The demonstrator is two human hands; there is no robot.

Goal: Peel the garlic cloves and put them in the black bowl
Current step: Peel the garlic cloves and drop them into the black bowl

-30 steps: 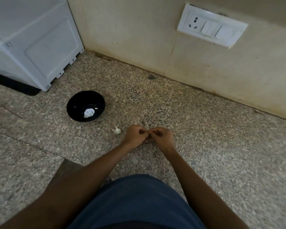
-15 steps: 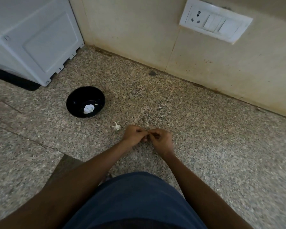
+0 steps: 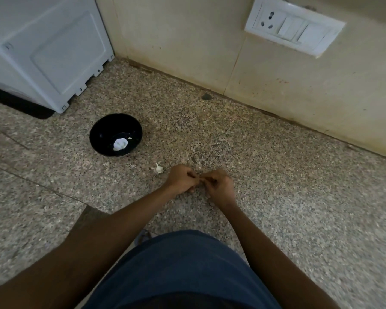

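Beside black bowl [image 3: 98,133], left hand [image 3: 180,179], right hand [image 3: 220,186], both grips still pinching something hidden.

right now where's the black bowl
In the head view the bowl sits on the counter, left of both hands, just beyond the loose garlic and near the white appliance.

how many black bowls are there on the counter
1. The black bowl sits on the speckled counter, left of and beyond both hands, with white garlic inside. None seem hidden.
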